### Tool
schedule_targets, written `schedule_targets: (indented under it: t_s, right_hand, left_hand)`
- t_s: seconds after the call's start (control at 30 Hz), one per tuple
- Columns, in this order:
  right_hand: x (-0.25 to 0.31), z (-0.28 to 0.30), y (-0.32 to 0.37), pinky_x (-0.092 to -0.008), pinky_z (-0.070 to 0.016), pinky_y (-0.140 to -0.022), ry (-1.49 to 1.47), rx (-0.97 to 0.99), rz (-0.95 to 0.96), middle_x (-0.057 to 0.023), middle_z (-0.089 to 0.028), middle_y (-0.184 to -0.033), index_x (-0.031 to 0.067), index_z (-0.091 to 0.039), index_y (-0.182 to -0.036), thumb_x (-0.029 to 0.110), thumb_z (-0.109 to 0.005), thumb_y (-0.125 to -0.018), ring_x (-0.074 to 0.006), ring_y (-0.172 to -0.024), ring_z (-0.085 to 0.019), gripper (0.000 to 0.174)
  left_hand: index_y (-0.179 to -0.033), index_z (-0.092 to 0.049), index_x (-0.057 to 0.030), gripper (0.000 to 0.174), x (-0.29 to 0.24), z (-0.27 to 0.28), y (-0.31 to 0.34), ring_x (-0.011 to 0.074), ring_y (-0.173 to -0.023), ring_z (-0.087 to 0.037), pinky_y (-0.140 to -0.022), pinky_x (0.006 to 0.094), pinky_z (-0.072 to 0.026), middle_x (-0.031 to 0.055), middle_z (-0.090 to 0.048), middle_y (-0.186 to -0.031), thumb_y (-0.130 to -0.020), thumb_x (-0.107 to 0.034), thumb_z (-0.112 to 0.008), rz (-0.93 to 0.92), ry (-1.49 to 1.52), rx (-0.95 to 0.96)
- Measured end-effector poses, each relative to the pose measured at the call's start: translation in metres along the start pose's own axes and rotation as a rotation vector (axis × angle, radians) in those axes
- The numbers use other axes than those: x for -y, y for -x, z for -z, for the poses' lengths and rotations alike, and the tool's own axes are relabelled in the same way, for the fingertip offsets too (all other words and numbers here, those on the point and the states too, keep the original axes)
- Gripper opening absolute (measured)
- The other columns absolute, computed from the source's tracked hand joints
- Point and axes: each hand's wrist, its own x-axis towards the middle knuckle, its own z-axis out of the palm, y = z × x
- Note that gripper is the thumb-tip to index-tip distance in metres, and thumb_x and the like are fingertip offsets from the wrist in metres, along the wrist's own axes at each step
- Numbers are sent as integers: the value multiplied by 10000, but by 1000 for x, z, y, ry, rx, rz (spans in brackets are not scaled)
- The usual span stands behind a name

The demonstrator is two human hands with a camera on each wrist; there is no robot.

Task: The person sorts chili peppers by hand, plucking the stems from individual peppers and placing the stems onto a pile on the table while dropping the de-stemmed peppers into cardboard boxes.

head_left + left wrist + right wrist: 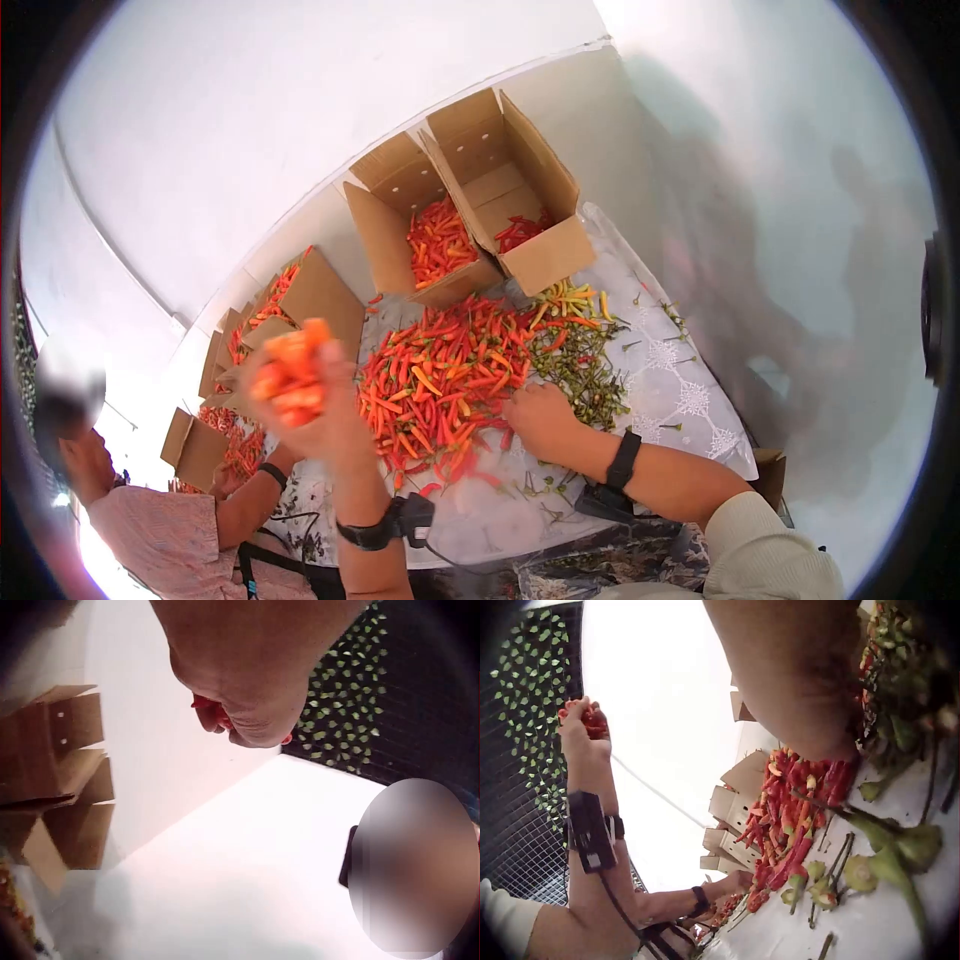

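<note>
My left hand is raised above the near left of the table and grips a handful of red chillies. In the left wrist view, red tips show between its curled fingers. My right hand is low at the right edge of the big chilli pile, beside the heap of green stems. Its back faces the camera, hiding its fingertips. Mostly red chillies make up the pile, with some orange and yellow ones mixed in. Loose green stem caps lie close to the right hand.
Two open cardboard boxes stand behind the pile: the left box holds many red chillies, the right box a few. Yellow-green chillies lie before them. At left, another person works beside more chilli-filled boxes. A patterned white cloth covers the table.
</note>
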Motion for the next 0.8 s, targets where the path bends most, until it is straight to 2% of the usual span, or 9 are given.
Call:
schedule_targets:
  t_s: [0.13,0.27,0.37,0.43,0.47,0.5,0.57,0.7,0.8]
  right_hand:
    - [4,4,3,-391,-416,-681,-59,18,4,-73,-588,-745,95,-605,-776,158,-620,-695,-260,-811,-576,103]
    - [10,18,0,-395,-415,-673,-103,113,-10,-67,-600,-743,105,-613,-763,186,-652,-687,-260,-805,-580,118]
    - [11,15,0,-402,-411,-673,-107,134,-7,-61,-608,-758,110,-617,-764,178,-661,-688,-259,-804,-582,111]
    - [13,16,-1,-392,-423,-622,-74,137,37,-53,-615,-713,124,-636,-741,192,-630,-690,-249,-744,-611,85]
    - [11,18,-2,-387,-430,-596,-55,142,58,-48,-618,-690,131,-645,-729,199,-615,-691,-245,-714,-625,84]
    - [7,19,-1,-386,-435,-590,-65,95,55,-50,-613,-679,131,-643,-720,204,-611,-693,-248,-706,-624,84]
    - [10,16,1,-384,-446,-577,-105,19,81,-52,-603,-656,131,-638,-700,215,-605,-699,-255,-689,-622,90]
    - [10,30,-5,-403,-440,-617,-164,58,-31,-76,-606,-741,128,-624,-821,149,-650,-681,-270,-741,-613,143]
    - [14,23,4,-401,-455,-584,-131,-72,10,-95,-598,-712,113,-609,-808,144,-640,-673,-277,-695,-616,141]
  left_hand:
    - [-882,-510,-3,201,-43,1,-48,127,-575,-515,-558,211,-469,88,-583,-832,-768,7,-675,-276,23,-323]
    - [-893,-502,33,272,-51,-17,-58,169,-663,-577,-636,265,-521,119,-609,-789,-770,-69,-722,-593,-97,-628]
    - [-893,-505,28,275,-35,-36,-60,193,-706,-597,-674,296,-535,147,-611,-809,-771,-80,-726,-520,-166,-565]
    - [-949,-542,25,253,-2,-52,-67,150,-738,-594,-623,225,-490,125,-625,-886,-770,-39,-709,-507,-317,-418]
    - [-978,-556,12,253,43,-62,-82,137,-762,-598,-615,203,-466,113,-624,-943,-768,-17,-695,-768,-351,-273]
    - [-1023,-554,-7,332,52,-96,-67,181,-834,-606,-659,243,-488,129,-595,-1045,-737,-50,-717,-232,-193,-159]
    - [-1107,-540,-16,471,88,-120,-60,230,-927,-596,-733,293,-499,143,-568,-1107,-691,-101,-743,-82,-529,523]
    - [-1211,-486,-32,613,147,-100,-24,265,-1029,-555,-823,332,-483,149,-540,-1137,-672,-144,-757,-331,-786,544]
    - [-1202,-477,-31,552,139,-79,-6,233,-951,-579,-768,312,-493,136,-564,-1065,-723,-138,-730,-21,-509,574]
